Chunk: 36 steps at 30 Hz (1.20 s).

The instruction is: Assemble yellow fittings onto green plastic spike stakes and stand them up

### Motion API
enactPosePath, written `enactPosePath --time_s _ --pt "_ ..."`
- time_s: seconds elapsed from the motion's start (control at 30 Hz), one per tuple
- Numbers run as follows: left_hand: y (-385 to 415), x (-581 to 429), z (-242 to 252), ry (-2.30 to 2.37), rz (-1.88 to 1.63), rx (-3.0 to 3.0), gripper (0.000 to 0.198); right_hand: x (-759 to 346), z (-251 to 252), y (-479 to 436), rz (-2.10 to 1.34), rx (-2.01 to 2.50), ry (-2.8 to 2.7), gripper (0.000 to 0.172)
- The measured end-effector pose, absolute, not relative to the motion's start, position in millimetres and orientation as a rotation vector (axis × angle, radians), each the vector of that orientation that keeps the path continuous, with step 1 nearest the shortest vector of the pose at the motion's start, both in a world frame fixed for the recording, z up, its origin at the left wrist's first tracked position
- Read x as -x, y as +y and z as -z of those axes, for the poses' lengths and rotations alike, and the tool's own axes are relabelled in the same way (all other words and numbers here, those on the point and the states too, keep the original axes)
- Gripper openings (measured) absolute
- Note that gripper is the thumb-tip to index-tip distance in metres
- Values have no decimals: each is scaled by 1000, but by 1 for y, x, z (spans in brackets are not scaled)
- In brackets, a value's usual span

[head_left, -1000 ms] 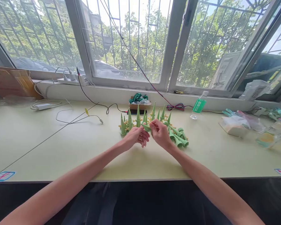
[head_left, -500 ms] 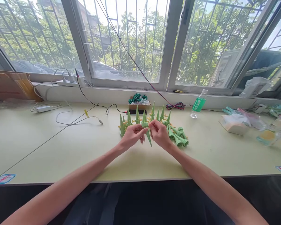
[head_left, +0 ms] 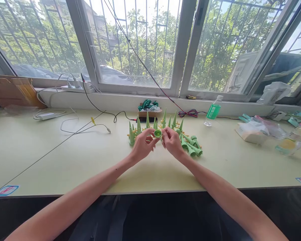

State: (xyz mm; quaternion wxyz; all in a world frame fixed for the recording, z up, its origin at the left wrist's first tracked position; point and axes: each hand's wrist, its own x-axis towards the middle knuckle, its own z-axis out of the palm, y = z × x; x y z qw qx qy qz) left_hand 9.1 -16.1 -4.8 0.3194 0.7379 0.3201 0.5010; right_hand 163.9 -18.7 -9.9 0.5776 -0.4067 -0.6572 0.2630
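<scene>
My left hand (head_left: 142,146) and my right hand (head_left: 172,142) meet over the pale green table (head_left: 65,157), both pinched on one green plastic cone spike (head_left: 158,133) whose round open end faces me. Behind them several green cone spikes (head_left: 146,124) stand upright with small yellow parts. More green spikes (head_left: 192,145) lie on their sides just right of my right hand.
A dark phone (head_left: 145,119) and a small box with green bits (head_left: 148,107) sit behind the spikes. A water bottle (head_left: 212,112) stands at the right, plastic bags (head_left: 256,130) beyond it. Cables (head_left: 85,129) and a power strip (head_left: 75,88) lie at the left. Cardboard (head_left: 12,91) leans far left.
The held spike pointed down half a second ago; now it is turned so its open round end faces me. Both hands have stayed in place.
</scene>
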Motion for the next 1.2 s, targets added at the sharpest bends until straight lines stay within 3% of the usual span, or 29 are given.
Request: enactPosePath --time_s 0.13,0.27,0.4,0.7,1.2 --pt "-15 -11 1 803 -1196 -1702 39 -166 9 -18 -553 950 -1472 33" --pt "-12 -11 -3 723 -851 -1400 60 -168 10 -19 -537 952 -1543 32" --pt "-10 -9 -1 655 -744 -1270 59 -167 13 -20 -557 951 -1621 31" --pt "-11 -2 0 673 -877 -1584 38 -167 14 -18 -624 956 -1616 32" --pt "-11 -2 11 951 -1349 -2307 26 -165 11 -19 -600 1028 -1642 29"
